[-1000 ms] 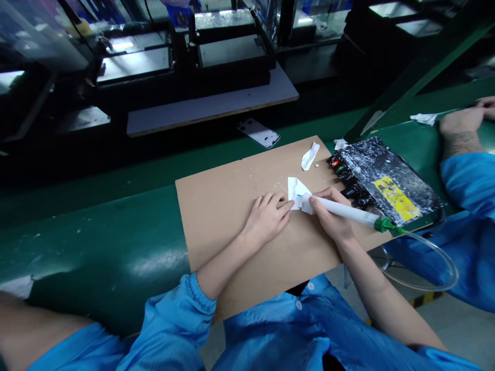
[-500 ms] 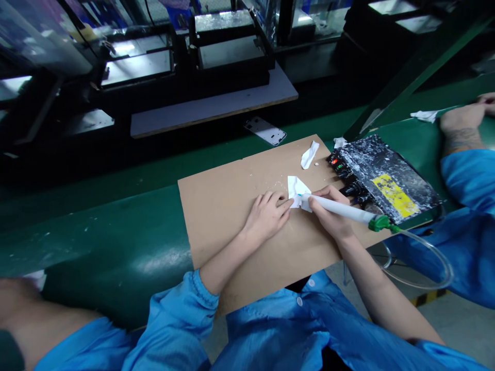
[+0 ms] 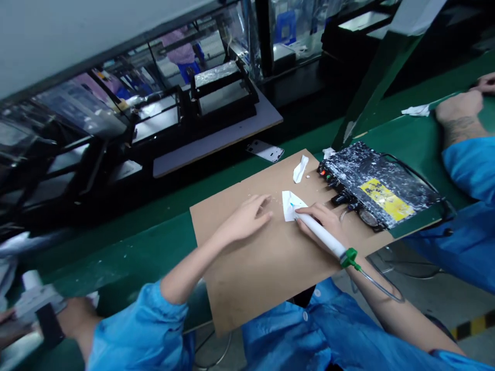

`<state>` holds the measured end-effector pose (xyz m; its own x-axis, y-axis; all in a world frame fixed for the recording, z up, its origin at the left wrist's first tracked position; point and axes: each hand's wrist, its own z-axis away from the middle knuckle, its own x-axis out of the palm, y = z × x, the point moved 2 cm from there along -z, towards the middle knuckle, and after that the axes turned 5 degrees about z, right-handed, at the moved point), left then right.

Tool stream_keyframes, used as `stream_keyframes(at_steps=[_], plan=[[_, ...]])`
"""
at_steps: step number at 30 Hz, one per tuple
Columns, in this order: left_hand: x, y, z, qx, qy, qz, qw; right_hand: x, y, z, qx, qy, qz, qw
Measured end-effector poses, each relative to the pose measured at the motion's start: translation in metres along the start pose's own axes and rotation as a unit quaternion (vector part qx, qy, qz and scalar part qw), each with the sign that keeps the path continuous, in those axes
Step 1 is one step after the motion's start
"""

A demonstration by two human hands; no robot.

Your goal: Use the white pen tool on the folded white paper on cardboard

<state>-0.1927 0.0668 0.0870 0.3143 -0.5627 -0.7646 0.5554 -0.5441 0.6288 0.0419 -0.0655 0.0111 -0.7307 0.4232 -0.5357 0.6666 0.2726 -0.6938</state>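
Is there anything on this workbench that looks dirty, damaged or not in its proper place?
Yes. The black control box right of the brown board is covered in white splatter, its yellow label smeared. White specks dot the board near the right hand holding the syringe. A crumpled wipe lies loose at the far edge.

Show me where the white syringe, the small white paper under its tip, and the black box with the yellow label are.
white syringe [image 3: 320, 238]: head view, middle of its barrel.
small white paper [image 3: 288, 210]: head view, its flat middle.
black box [image 3: 371, 172]: head view, speckled top beside the yellow label.
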Motion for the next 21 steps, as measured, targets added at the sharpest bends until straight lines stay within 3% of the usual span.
stream_keyframes(at_steps=[3,6,8,12,16,21], plan=[[-0.047,0.002,-0.037,-0.026,-0.031,-0.219,0.975,0.000,0.000,-0.001,0.016,0.011,-0.029,0.999],[-0.069,0.003,-0.101,-0.030,-0.028,-0.386,0.922,-0.002,0.000,-0.002,0.044,0.033,-0.064,0.996],[-0.066,0.002,-0.146,-0.029,-0.022,-0.427,0.904,-0.003,0.001,-0.003,0.065,0.048,-0.080,0.994],[-0.036,-0.003,-0.214,-0.058,-0.028,-0.433,0.899,-0.002,0.007,-0.001,0.094,0.062,-0.092,0.989],[-0.013,-0.010,-0.249,-0.055,-0.030,-0.424,0.903,0.002,0.012,0.001,0.104,0.058,-0.098,0.988],[-0.021,-0.009,-0.281,-0.063,-0.014,-0.413,0.909,0.001,0.004,0.001,0.152,0.061,-0.113,0.980]])
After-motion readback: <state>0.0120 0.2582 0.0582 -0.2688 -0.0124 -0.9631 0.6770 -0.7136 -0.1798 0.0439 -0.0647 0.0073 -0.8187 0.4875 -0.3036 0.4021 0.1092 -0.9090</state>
